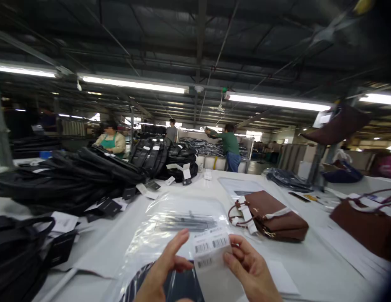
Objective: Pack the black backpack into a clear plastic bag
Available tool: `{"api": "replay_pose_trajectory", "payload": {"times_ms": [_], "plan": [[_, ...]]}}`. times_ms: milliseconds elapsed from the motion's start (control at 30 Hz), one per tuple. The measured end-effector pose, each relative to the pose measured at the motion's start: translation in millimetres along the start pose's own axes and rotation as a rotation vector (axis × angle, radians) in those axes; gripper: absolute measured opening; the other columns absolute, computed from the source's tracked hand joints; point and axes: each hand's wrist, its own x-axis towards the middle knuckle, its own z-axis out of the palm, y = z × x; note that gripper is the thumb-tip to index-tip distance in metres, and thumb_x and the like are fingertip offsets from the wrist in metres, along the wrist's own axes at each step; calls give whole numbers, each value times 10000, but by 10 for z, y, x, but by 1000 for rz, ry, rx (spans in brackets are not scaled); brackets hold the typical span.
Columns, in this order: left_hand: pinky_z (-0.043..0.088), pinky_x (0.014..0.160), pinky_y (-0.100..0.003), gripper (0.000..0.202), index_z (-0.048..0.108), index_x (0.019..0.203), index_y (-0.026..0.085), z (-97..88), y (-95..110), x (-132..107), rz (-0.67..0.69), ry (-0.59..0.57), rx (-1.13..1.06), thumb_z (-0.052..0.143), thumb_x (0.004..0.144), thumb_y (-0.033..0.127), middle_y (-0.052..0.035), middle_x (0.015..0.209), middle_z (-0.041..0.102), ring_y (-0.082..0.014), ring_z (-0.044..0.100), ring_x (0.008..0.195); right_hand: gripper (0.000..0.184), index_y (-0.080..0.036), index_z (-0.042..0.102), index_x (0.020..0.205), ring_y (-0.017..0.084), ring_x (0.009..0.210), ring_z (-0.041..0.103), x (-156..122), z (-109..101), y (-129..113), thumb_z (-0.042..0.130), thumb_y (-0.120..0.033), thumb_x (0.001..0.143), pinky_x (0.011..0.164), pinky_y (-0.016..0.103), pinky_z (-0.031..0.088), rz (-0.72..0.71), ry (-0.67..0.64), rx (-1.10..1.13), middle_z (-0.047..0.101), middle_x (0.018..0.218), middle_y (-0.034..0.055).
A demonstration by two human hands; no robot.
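Note:
Between the thumb and fingers of my right hand (248, 266) is a sheet of barcode labels (211, 247), gripped at its right edge. My left hand (165, 268) is beside the sheet's left edge, thumb and fingers apart, with nothing visible in it. Under both hands lies a clear plastic bag (148, 226) with printed dark lines. A dark, partly striped item (182, 285) shows below the hands; its kind is mostly hidden. Just beyond my right hand, a brown handbag (274, 214) lies on the white table (308, 260), its handles wrapped in white.
Black bags (88, 176) with tags are piled along the left. A second brown handbag (365, 222) sits at the right edge. Farther back are a plastic-wrapped bundle (286, 178), a dark phone-like object (299, 197) and a metal post (318, 163). Several people work beyond the table.

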Motion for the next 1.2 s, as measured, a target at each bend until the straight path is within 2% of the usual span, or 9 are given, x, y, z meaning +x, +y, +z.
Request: {"api": "replay_pose_trajectory", "payload": {"times_ms": [67,100,167,267,433,633,833,1033,1200], "plan": [[468,902,-401,883,430,1332,293,131,-21,34,-24,-138,-77,841,559,406,-106,1323,496,-277,594,975,391,-206,521,990,201,769,662,-103,93,87,727,-405,724,619,263,485,39,57,56,712,854,53],[467,899,-397,878,432,1328,270,202,-45,57,-46,-179,-140,842,561,385,-122,1336,480,-275,591,980,403,-206,512,996,202,770,661,-133,114,108,731,-403,720,612,261,483,58,87,68,711,855,51],[479,862,-385,798,430,1312,236,323,-93,94,-121,-199,-286,811,621,354,-131,1243,550,-259,593,964,423,-203,490,1012,195,761,659,-164,129,116,731,-396,724,607,253,476,91,126,76,709,862,48],[470,850,-365,707,434,1271,207,414,-144,123,-215,-179,-438,788,665,303,-91,1039,641,-226,593,931,430,-199,451,1020,169,727,653,-168,119,101,723,-377,739,617,236,464,130,142,64,710,857,46],[464,800,-325,610,460,1196,170,465,-238,166,-290,-153,-537,771,690,309,-85,945,669,-206,604,882,486,-216,370,1027,146,649,635,-125,41,153,721,-389,739,585,224,448,152,166,24,711,817,43],[474,780,-336,577,491,1169,153,552,-385,228,-328,-116,-467,764,690,320,-65,835,666,-220,610,854,568,-243,309,1064,137,590,618,-57,-107,204,728,-416,721,535,219,453,165,208,-28,705,784,23],[484,781,-332,455,538,1124,164,614,-466,257,-301,-133,-422,724,733,301,-68,878,659,-217,606,857,544,-233,347,1036,125,569,606,-29,-153,158,725,-448,710,511,205,445,162,204,-81,703,795,34],[468,760,-277,420,546,1106,167,662,-449,239,-313,-146,-559,718,752,315,-71,937,668,-182,606,842,535,-229,377,1005,170,651,650,-91,-108,182,744,-446,682,577,249,477,125,255,-59,708,795,47],[465,736,-260,377,579,1081,168,690,-390,184,-326,-137,-611,707,765,330,-71,960,674,-178,615,829,544,-227,404,1021,171,607,639,-168,-114,188,739,-480,675,563,257,470,163,257,-65,704,742,32]]}}
